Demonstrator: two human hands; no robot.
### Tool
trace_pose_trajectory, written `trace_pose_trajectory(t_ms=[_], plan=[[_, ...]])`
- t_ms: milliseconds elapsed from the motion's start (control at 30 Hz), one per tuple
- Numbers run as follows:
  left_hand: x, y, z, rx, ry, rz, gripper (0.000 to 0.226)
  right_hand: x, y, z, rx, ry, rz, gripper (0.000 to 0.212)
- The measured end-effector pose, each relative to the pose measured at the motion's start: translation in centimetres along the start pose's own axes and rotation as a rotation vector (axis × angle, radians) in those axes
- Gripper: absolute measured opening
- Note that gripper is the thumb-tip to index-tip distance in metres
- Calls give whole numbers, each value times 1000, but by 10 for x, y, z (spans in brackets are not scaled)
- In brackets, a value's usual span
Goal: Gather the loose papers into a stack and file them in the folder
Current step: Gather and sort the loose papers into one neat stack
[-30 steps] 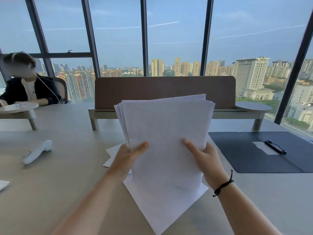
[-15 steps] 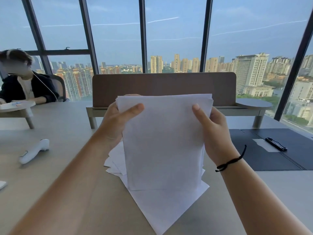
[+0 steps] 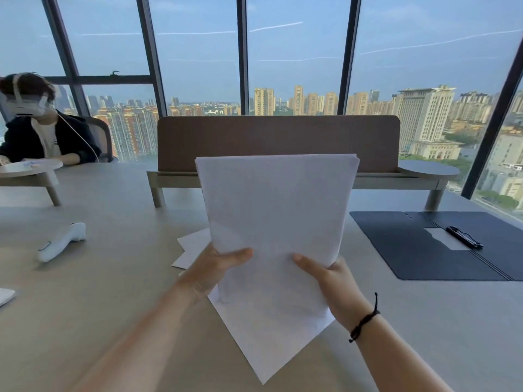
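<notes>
Both hands on the upright stack of white paper sheets [image 3: 276, 210], held above the grey counter [image 3: 93, 292]: left hand [image 3: 213, 271] grips its lower left edge with thumb across the front, right hand [image 3: 335, 287] grips the lower right edge the same way. A few loose white sheets [image 3: 195, 244] lie flat on the counter under and behind the stack, one large sheet [image 3: 271, 335] poking out toward the camera. Open dark blue folder [image 3: 410, 250] lies flat to the right, well apart from the stack, with a black pen [image 3: 464, 237] on it.

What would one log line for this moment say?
both hands: left hand, right hand | hold paper stack upright | folder open
</notes>
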State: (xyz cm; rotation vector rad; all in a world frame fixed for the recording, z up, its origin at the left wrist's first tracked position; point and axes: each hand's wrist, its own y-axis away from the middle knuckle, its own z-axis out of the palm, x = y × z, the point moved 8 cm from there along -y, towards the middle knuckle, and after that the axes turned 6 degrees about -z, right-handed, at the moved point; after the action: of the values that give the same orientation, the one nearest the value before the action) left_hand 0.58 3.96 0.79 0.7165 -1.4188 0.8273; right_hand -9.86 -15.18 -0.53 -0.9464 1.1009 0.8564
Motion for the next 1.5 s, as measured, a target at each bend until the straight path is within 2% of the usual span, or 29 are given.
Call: trace_pose_trajectory(t_ms=[100,200,267,333,367,433,467,500,533,633,700,767,833,900,967,1033,1100,1133,1167,1300,1500], plan=[[9,-12,-11,63,-74,31,18,5,-12,1,-12,40,-8,18],[16,-22,-29,149,-113,51,10,-5,-27,2,-14,78,-31,17],[9,-29,-48,251,45,39,8,-3,-37,-3,14,122,-33,23],[-14,-34,-75,350,297,-28,9,7,-48,-14,55,308,-29,32],[-30,-36,-92,358,413,-74,12,16,-53,-20,46,471,-13,40],[-53,-41,-100,104,699,-143,31,41,-56,-23,-102,929,71,72],[-59,-44,-102,-33,819,-92,35,56,-55,-21,-202,1172,100,87],[-63,-46,-105,-93,856,-51,40,68,-56,-17,-273,1350,99,95],[-67,-50,-110,-62,860,-50,50,75,-57,-13,-304,1449,86,96],[-69,-54,-113,52,881,-42,82,84,-61,0,-256,1489,138,97],[-75,-59,-111,91,927,-47,90,81,-55,10,-245,1599,150,98],[-82,-61,-107,108,972,-74,93,63,-46,25,-256,1722,45,83],[-89,-62,-107,130,982,-95,89,39,-51,35,-198,1704,-51,65],[-91,-62,-108,126,999,-93,79,26,-73,38,-141,1656,-142,59],[-88,-65,-107,68,1034,-46,70,30,-106,43,-154,1613,-220,60],[-88,-69,-105,-27,1093,-17,59,51,-142,45,-264,1510,-149,70],[-81,-67,-93,-216,1189,25,33,74,-175,50,-357,1436,-53,77],[-79,-65,-89,-240,1188,26,28,82,-190,54,-378,1425,-20,80],[-78,-65,-85,-217,1167,23,28,88,-204,58,-375,1428,0,81],[-76,-65,-81,-20,1046,27,63,105,-244,88,-334,1484,17,82],[-90,-70,-92,49,1130,-13,54,133,-277,119,-515,1530,55,89]])
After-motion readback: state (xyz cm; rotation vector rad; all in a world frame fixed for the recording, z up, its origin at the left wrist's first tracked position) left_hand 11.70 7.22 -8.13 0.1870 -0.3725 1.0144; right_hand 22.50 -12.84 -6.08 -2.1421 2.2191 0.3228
